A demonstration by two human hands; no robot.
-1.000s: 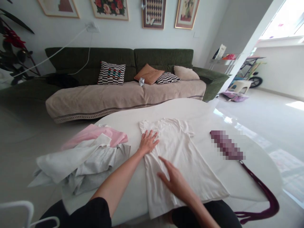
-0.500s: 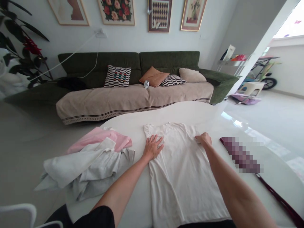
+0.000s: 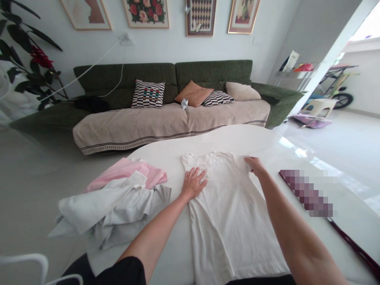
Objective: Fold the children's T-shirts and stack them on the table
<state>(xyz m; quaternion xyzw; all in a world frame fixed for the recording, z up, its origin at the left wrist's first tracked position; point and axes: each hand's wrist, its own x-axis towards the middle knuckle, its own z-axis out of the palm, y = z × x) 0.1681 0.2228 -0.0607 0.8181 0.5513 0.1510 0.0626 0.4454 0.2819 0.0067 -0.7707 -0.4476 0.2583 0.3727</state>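
Shirt [image 3: 234,213] on tbl [image 3: 237,137], sofa [image 3: 213,71] bhnd

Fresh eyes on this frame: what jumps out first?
The white shirt spread on the pale table, with the left hand flat on its upper part and the right hand at a sleeve. Next, the pink cloth in the heap at the table's left, then the green sofa beyond.

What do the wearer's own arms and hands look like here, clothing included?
The left hand and right hand are bare, with no gloves, watches or bracelets visible. A plain black sleeve covers the left arm down to about the elbow; the right sleeve is out of frame. No cables or markings show.
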